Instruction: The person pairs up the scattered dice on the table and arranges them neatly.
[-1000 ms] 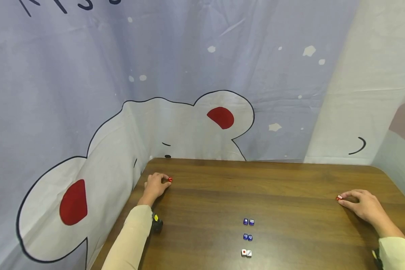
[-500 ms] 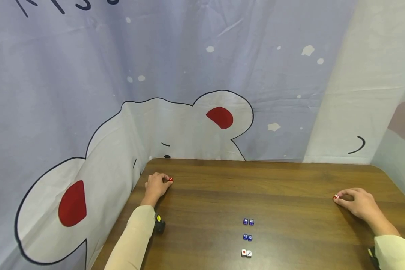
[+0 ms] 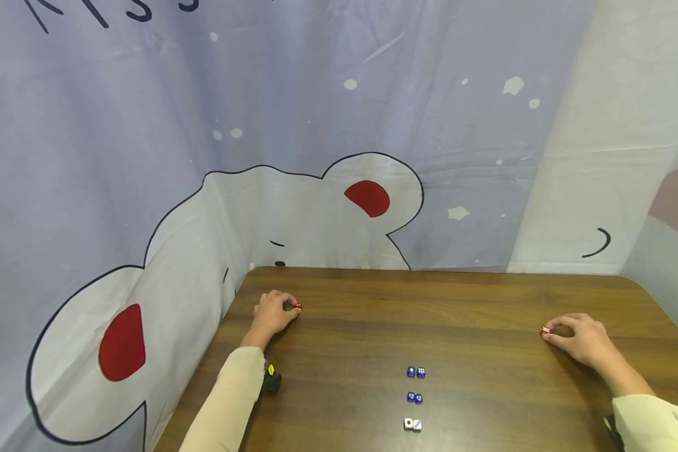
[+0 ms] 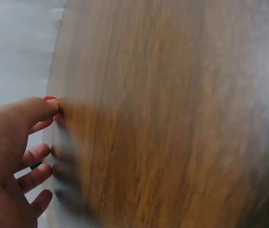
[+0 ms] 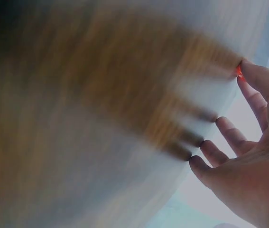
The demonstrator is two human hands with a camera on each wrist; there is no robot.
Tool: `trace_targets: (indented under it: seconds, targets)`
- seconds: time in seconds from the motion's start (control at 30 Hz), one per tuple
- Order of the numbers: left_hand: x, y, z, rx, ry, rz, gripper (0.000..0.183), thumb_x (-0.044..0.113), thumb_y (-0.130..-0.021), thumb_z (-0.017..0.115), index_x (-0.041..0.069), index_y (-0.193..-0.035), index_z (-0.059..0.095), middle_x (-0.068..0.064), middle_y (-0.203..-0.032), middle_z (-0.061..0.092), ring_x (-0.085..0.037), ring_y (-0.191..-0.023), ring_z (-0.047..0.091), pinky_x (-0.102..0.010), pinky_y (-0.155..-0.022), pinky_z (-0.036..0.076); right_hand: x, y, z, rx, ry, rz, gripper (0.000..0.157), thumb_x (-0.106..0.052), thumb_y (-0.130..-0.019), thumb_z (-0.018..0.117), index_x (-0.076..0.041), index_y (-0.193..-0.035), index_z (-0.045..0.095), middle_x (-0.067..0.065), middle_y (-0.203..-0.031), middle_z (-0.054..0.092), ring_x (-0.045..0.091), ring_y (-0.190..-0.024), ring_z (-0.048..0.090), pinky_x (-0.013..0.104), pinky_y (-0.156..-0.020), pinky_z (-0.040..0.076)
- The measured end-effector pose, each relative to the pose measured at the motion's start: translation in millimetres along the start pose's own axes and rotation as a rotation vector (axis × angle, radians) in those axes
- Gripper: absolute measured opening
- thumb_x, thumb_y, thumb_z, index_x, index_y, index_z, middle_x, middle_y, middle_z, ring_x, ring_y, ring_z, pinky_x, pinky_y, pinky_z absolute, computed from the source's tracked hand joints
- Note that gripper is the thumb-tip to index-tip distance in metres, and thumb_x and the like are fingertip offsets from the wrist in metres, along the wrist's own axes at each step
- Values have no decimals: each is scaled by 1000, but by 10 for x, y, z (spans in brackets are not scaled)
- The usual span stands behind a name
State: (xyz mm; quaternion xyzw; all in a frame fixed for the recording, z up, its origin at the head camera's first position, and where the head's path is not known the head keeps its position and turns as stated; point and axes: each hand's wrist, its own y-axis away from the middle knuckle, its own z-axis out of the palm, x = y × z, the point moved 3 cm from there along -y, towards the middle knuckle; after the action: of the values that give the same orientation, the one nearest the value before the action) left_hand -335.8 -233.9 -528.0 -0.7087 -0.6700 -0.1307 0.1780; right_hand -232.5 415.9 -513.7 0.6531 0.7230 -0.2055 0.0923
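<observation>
My left hand (image 3: 272, 314), at the table's far left, pinches a small red die (image 3: 299, 306) between thumb and forefinger. In the left wrist view the thumb covers most of that red die (image 4: 51, 99), and the other fingertips are close to the wood. On the right side, my right hand (image 3: 582, 342) pinches another red die (image 3: 545, 330) low over the table. The right wrist view shows only a sliver of this red die (image 5: 239, 72) between thumb and finger; the remaining fingers are spread and gently bent.
Two pairs of blue dice, an upper pair (image 3: 420, 373) and a lower pair (image 3: 410, 397), lie near the front middle of the brown wooden table (image 3: 429, 307). Nearer still sits a pair of white dice (image 3: 408, 424). A printed curtain (image 3: 294, 213) rises behind the table.
Both hands have moved inward with their red dice: the left to the right and slightly nearer, the right to the left. The blue and white dice have stayed in place.
</observation>
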Motion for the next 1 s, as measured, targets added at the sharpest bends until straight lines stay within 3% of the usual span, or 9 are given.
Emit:
trace_targets:
  seconds: [0.3, 0.47, 1.0]
  targets:
    - [196, 75, 68, -9, 6, 49, 15, 36, -91, 76, 23, -95, 69, -10, -131, 60, -36, -125, 46, -56, -93, 36, -257, -42, 116, -32, -5, -62, 15, -22, -86, 79, -11, -94, 73, 31, -114, 63, 59, -113, 48, 70, -94, 31]
    - [325, 121, 115, -12, -6, 96, 13, 35, -91, 76, 24, -92, 68, -8, -126, 62, -35, -124, 47, -54, -92, 37, -421, -44, 165, -56, -1, -66, 16, -26, -86, 80, -14, -94, 73, 31, -118, 61, 63, -112, 47, 74, -86, 37]
    - [722, 276, 290, -58, -25, 233, 14, 38, -92, 75, 26, -94, 68, -4, -125, 62, -29, -118, 51, -55, -95, 38, -899, -29, 333, -53, -2, -243, 17, -21, -80, 85, -20, -86, 69, 24, -110, 63, 53, -104, 55, 66, -87, 41]
